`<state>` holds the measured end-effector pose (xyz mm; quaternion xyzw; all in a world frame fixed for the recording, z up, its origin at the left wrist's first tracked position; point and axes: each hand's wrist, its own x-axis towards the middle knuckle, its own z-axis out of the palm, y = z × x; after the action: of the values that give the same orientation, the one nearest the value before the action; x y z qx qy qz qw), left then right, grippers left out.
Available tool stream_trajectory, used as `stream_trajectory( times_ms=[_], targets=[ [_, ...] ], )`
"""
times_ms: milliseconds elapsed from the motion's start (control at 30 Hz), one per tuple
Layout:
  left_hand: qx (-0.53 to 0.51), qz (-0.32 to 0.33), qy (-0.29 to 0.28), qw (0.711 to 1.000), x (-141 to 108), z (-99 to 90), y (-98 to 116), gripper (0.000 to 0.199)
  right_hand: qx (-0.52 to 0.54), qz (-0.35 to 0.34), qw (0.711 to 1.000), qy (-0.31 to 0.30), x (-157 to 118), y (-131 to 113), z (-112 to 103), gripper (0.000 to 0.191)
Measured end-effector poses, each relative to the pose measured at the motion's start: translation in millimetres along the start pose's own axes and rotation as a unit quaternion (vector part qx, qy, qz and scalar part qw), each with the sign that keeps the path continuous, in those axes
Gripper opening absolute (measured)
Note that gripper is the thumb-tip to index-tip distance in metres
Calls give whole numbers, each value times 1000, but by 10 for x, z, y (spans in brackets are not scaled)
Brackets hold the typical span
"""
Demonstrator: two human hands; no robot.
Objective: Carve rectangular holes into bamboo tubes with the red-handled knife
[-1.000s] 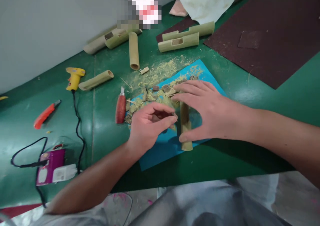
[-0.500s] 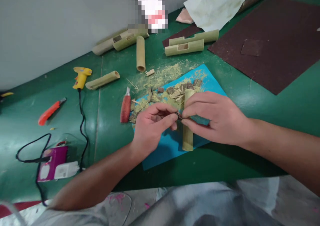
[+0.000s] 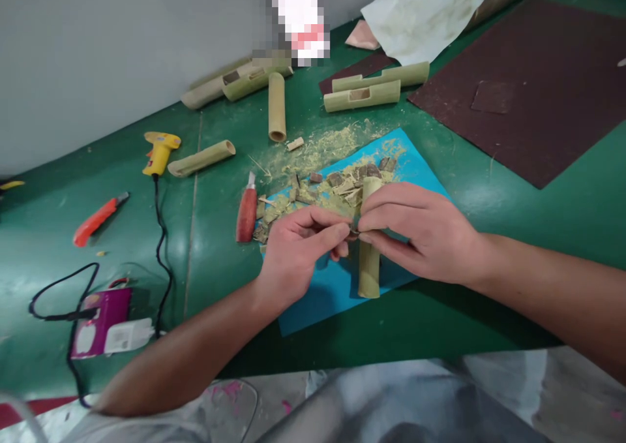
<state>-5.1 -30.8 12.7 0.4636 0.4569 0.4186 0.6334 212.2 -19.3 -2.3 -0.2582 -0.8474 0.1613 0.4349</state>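
The right hand [image 3: 425, 231] has come in — a second ago it was spread wide over the pale-green bamboo tube [image 3: 369, 278]; now its thumb and forefinger are pinched together, meeting those of the left hand [image 3: 296, 254]; between them, clamped by both, is a small dark sliver [image 3: 355, 231], its material too tiny to tell. The tube lies lengthwise on the bright-blue flat sheet [image 3: 313, 309], its lower end right at the sheet's near edge; the right hand hides its middle, and whether it touches there I cannot tell; brown and tan chips [image 3: 342, 187] crowd the sheet's far side; a red-handled, metal-bladed knife [image 3: 247, 216] rests by its left edge on the glossy green table [image 3: 440, 319].

So the step in hand looks like fine fingertip work on the sliver; the next move seems to call for a light, steady pinch — and care not to drop something so small.
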Motion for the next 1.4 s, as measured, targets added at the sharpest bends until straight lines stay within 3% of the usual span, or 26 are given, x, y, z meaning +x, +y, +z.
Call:
stream_trajectory(
  times_ms=[100, 300, 467, 600, 800, 933, 1100, 1400],
  targets=[
    [3, 15, -16, 1000, -28, -1, -13, 4, 9, 0, 1000, -2, 4, -8, -7, 15],
    [-38, -26, -39, 998, 10, -24, -52, 18, 11, 7, 1000, -5, 21, -14, -37, 13],
    [35, 80, -33, 996, 9, -60, -41, 11, 9, 19, 1000, -16, 26, 8, -86, 13],
    [165, 168, -29, 971, -20, -62, 21, 12, 1, 20, 999, -46, 23, 33, -109, 15],
    [235, 163, 7, 958, -42, -139, -3, 8, -13, 32, 989, -142, 27, 205, -181, 20],
    [292, 200, -22, 935, -46, -151, -38, 7, -4, 10, 983, -186, 19, 364, -239, 31],
    [366, 254, -71, 892, -28, -132, -30, 11, -17, 15, 983, -182, -6, 450, -233, 39],
    [375, 306, -142, 864, -31, -107, -75, 17, -37, -5, 983, -179, 8, 481, -248, 27]
  ],
)
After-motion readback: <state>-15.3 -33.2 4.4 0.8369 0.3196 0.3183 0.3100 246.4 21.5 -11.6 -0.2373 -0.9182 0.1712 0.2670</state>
